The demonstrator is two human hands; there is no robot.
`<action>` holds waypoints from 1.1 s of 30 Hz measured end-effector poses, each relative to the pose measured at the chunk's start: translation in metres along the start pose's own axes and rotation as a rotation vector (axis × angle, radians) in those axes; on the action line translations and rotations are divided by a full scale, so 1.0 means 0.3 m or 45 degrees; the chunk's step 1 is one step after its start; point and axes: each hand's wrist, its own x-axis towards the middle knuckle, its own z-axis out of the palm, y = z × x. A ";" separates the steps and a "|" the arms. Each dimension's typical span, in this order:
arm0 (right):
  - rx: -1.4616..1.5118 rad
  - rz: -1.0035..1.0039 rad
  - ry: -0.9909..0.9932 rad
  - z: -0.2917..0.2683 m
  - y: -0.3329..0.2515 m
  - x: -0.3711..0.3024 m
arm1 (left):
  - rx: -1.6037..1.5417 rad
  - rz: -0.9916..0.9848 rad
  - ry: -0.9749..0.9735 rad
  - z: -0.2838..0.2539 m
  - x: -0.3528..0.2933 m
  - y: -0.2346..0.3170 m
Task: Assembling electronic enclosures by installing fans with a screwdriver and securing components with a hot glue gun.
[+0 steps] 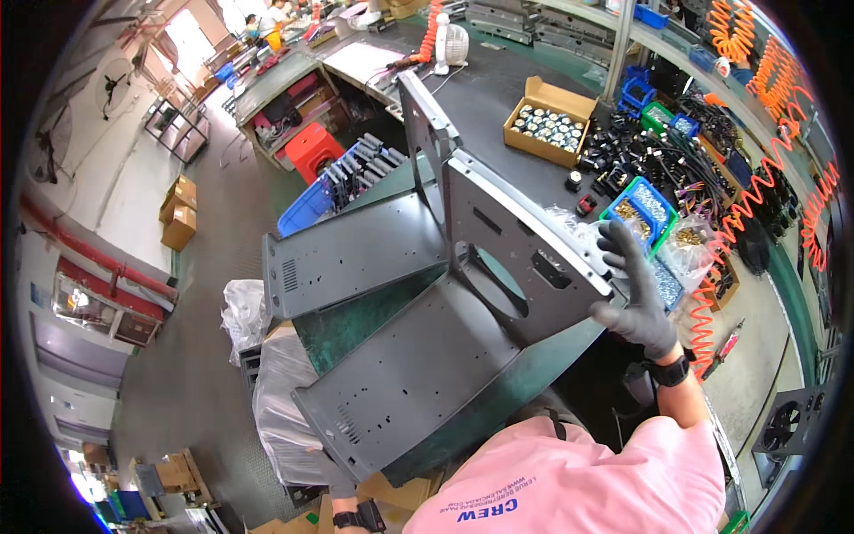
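Two black L-shaped sheet-metal housings stand side by side on a green worktop (pixel 334 334). The near housing (pixel 418 374) has a flat, vented base and an upright end panel with a large round cutout. The far housing (pixel 365 249) lies angled behind it. My right hand (pixel 642 298), in a grey glove, is open beside the outer edge of the near upright panel; its fingers are spread and nothing is in its grasp. My left hand (pixel 336 476), also gloved, is low at the near housing's left corner. Its fingers are hidden, so its grip cannot be made out.
Clear plastic wrap (pixel 280 400) covers something left of the worktop. Behind stand a blue bin (pixel 307 209) of metal parts and a red stool (pixel 313 149). On the right are an open carton (pixel 534 147) of round parts, screw trays (pixel 645 214), cables and hanging orange air hoses (pixel 703 320).
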 end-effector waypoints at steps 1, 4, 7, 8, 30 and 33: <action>0.063 -0.059 0.023 -0.014 -0.073 0.037 | -0.015 0.017 0.004 0.000 0.010 0.025; -0.978 -0.281 -0.075 0.017 -0.202 0.090 | 0.500 0.193 0.128 0.032 -0.001 0.005; -1.233 -0.271 -0.010 0.096 -0.176 0.092 | 0.935 0.332 0.213 0.050 0.039 -0.009; -1.174 -0.227 0.014 0.109 -0.155 0.097 | 0.837 0.290 0.185 0.042 0.054 -0.015; -1.007 -0.094 0.238 -0.155 -0.475 -0.688 | 0.940 0.141 0.200 -0.198 -0.423 0.131; -1.195 0.143 0.378 -0.291 -0.439 -0.862 | 1.206 0.050 0.096 0.032 -0.492 0.139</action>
